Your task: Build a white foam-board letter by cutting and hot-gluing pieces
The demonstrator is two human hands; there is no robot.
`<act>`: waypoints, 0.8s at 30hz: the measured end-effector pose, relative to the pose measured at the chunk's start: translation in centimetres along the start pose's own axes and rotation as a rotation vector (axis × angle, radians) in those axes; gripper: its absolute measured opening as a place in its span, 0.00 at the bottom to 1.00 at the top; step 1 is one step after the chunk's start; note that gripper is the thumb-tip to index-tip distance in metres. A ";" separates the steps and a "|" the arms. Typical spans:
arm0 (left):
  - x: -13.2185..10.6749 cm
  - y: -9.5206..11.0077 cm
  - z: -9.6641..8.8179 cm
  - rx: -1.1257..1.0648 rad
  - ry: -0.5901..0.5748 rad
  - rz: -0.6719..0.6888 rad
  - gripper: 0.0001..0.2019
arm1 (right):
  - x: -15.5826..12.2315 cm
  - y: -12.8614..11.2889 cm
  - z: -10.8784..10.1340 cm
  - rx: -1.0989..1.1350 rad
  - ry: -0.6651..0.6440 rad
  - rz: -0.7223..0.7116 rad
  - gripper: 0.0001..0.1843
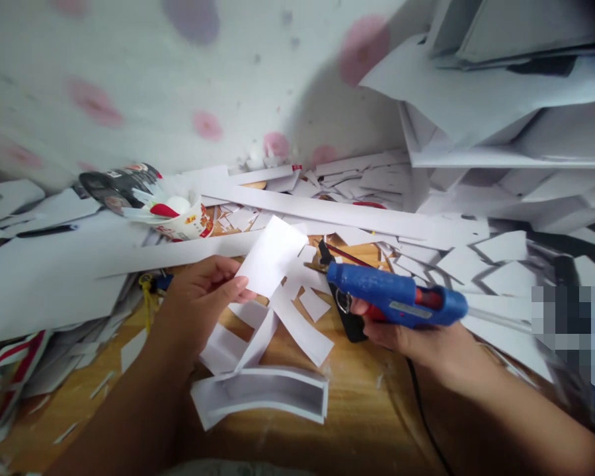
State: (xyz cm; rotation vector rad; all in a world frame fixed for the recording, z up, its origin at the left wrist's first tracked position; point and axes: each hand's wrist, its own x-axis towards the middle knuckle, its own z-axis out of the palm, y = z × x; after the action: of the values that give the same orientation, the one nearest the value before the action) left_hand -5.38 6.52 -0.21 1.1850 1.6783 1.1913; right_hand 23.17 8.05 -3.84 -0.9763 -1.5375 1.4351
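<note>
Between the thumb and fingers of my left hand is a small white rectangular board piece, tilted up above the table. My right hand grips a blue hot glue gun by its red trigger area, the nozzle pointing left towards the white piece but apart from it. A black cord runs down from the gun. Below my hands, a curved white box-like assembly with an open side lies on the wooden table. Loose white strips rest just behind it.
A paper cup holding spoons and scraps stands at back left, beside a dark container. Long white strips cross the back. Cut pieces pile up on the right below a white shelf-like structure. Large white sheets cover the left.
</note>
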 end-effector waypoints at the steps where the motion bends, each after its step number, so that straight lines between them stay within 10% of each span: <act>1: -0.2 0.1 0.1 -0.138 -0.010 -0.026 0.06 | -0.1 -0.2 0.1 -0.048 -0.020 -0.050 0.06; 6: -1.2 0.5 0.9 -0.547 -0.105 -0.111 0.06 | -0.5 -0.8 1.0 -0.212 -0.111 -0.190 0.04; 24: -1.4 -0.3 1.3 -0.661 -0.313 -0.229 0.13 | -0.9 -0.5 1.7 -0.344 -0.137 -0.198 0.13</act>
State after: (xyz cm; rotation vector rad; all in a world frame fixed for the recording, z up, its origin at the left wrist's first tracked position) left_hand -3.87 5.48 -0.78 0.6965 1.0286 1.2055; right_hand 21.92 6.56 -3.46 -0.9041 -1.9695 1.1397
